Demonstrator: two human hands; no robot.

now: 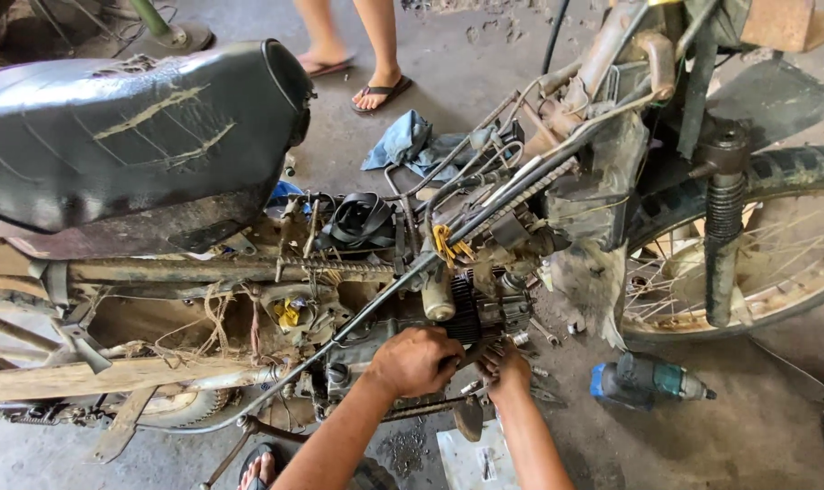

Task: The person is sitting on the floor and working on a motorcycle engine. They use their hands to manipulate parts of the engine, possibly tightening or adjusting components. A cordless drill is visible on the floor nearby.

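At centre, engine (471, 318): finned block low in the motorcycle frame (248, 270).
Left hand (418, 360): your fist curls tight against the engine's lower side; contents hidden.
Right hand (505, 365): at 3 o'clock of it, fingers pinched at the engine; hold unclear.
Impact driver (649, 379): on the floor, 3 o'clock.

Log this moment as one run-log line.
left hand: gripping engine side | right hand: fingers at engine, grip unclear | motorcycle frame: stripped | power tool: on floor
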